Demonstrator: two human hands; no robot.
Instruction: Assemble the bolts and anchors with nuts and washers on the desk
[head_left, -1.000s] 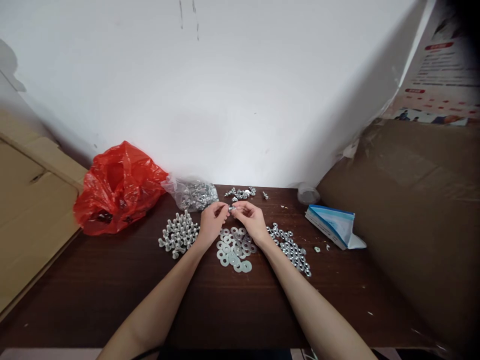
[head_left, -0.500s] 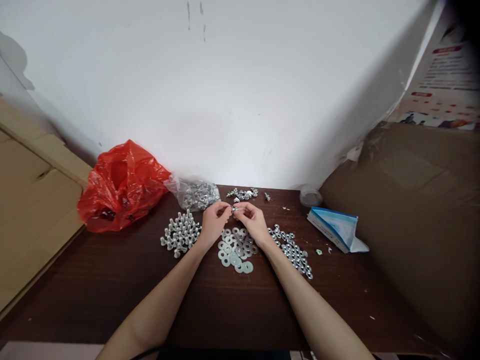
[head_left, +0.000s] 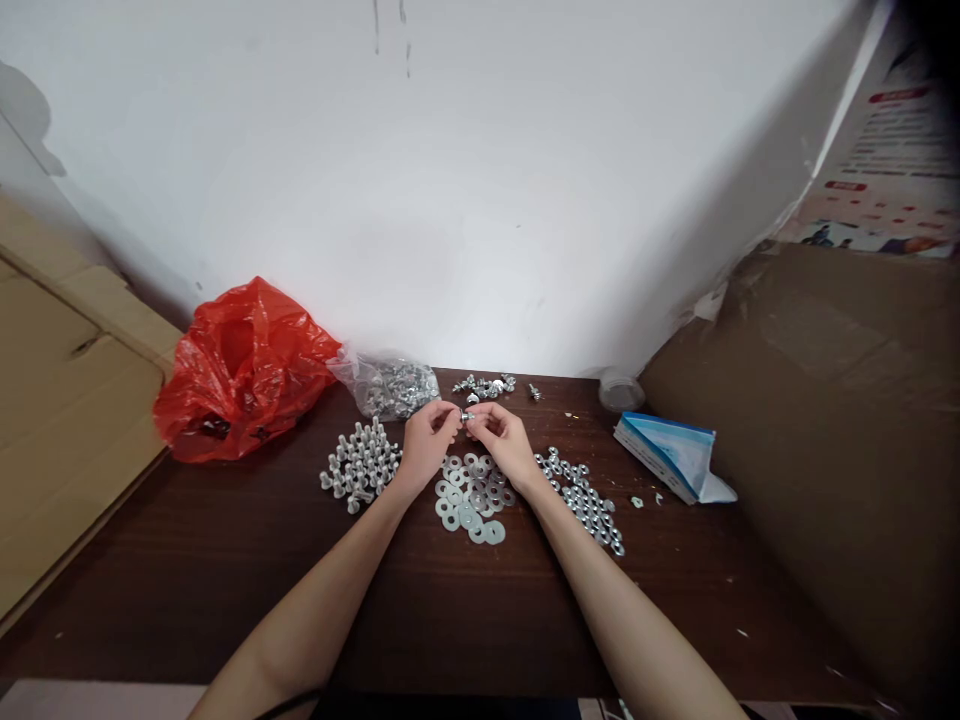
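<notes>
My left hand point(head_left: 424, 442) and my right hand point(head_left: 501, 440) meet fingertip to fingertip above the dark wooden table point(head_left: 420, 610). Between them they pinch a small silver bolt point(head_left: 465, 415); its details are too small to make out. Right below the hands lies a heap of flat washers point(head_left: 471, 498). A cluster of bolts standing on their heads point(head_left: 360, 465) is left of my left hand. A trail of nuts point(head_left: 583, 500) runs to the right of my right wrist. Behind the hands lies a small pile of assembled fasteners point(head_left: 486, 386).
A red plastic bag point(head_left: 240, 368) and a clear bag of hardware point(head_left: 390, 385) sit at the back left against the white wall. A blue-and-white box point(head_left: 671, 455) lies at the right. Cardboard point(head_left: 67, 420) flanks the left, a big cardboard box point(head_left: 832, 440) the right.
Both hands stay together on the small bolt, with only slight finger movement. The view has shifted a little.
</notes>
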